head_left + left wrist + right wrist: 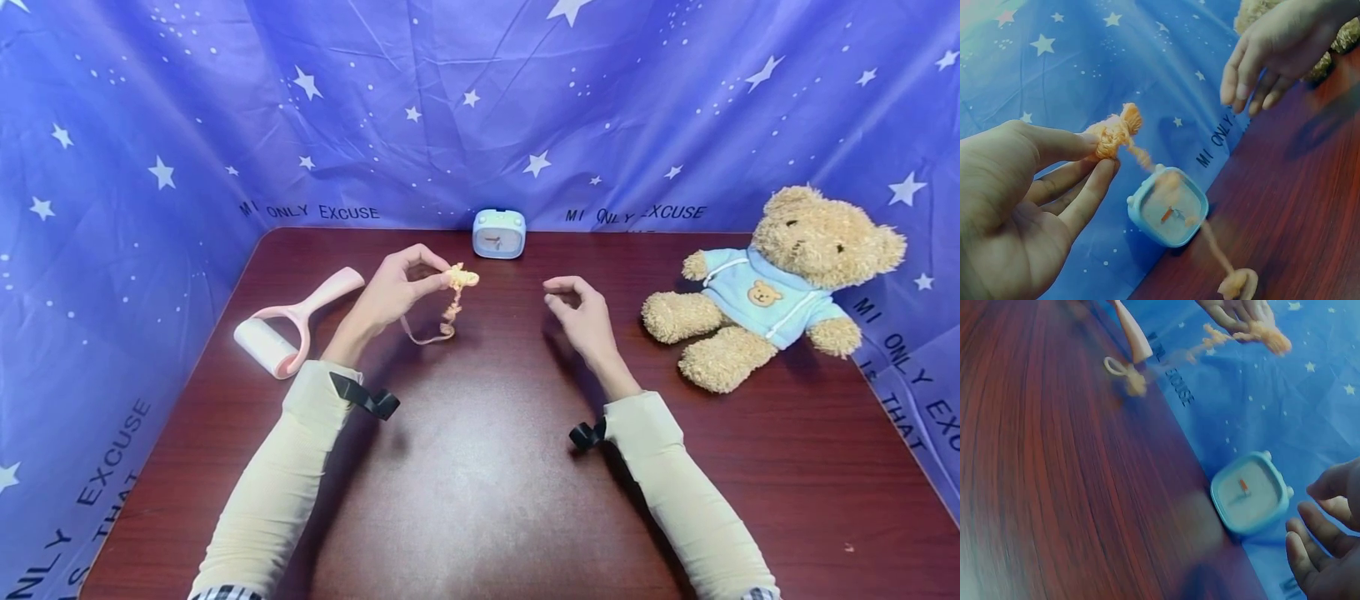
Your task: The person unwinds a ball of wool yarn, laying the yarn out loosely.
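Observation:
My left hand (392, 290) pinches the end of a light-orange knotted yarn cord (462, 277) between thumb and fingers, above the table. The rest of the cord dangles in a string of small knots; in the left wrist view a looped lower end (1241, 284) shows, partly blurred. To the right my right hand (588, 321) hovers over the table, fingers loosely bent and nothing in them. In the right wrist view that hand's fingers (1319, 537) are apart from the cord. Behind the hands stands a small light-blue alarm clock (499, 235).
A pink lint roller (300, 312) with a white roll lies left of my left hand. On the right a tan teddy bear (780, 287) in a blue sweater lies back. The dark red table (487, 500) ends at a blue starry cloth (420, 108).

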Available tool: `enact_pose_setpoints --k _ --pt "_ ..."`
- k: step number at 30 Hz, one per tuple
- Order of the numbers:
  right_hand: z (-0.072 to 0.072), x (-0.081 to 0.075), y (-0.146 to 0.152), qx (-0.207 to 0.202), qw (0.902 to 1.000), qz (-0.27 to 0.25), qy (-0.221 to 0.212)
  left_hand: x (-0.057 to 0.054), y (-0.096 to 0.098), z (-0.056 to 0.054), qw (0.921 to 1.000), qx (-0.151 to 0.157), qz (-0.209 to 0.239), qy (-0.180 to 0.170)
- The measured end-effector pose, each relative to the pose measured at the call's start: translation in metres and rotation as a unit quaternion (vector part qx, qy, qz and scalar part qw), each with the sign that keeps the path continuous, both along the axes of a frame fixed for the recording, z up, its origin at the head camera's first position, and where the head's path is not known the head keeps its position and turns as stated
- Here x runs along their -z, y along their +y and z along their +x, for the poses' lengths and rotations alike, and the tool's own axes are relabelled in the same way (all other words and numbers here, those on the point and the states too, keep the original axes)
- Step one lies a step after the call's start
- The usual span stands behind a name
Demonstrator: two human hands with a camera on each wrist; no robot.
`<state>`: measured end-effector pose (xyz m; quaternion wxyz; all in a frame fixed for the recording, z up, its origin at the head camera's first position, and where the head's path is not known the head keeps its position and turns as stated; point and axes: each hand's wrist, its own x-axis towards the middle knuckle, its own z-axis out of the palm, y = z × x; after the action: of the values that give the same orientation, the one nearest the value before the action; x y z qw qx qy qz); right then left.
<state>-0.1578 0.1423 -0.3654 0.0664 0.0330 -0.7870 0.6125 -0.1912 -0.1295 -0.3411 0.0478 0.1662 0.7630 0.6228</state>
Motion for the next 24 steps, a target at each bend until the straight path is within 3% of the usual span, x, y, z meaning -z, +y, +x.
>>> enact_pose_setpoints --k 13,18,24 --pt "0.002 0.003 -0.057 -0.086 0.9937 -0.068 0.024 -0.002 0.003 0.0 0.9998 -0.012 0.005 0.013" --pt "-0.005 0.02 -0.071 -0.094 0.9925 -0.075 0.023 -0.002 0.003 0.0 0.9998 -0.016 0.003 0.013" --pt "-0.007 0.032 -0.082 -0.113 0.9854 -0.127 -0.002 -0.004 0.006 0.0 0.9997 -0.013 -0.011 0.017"
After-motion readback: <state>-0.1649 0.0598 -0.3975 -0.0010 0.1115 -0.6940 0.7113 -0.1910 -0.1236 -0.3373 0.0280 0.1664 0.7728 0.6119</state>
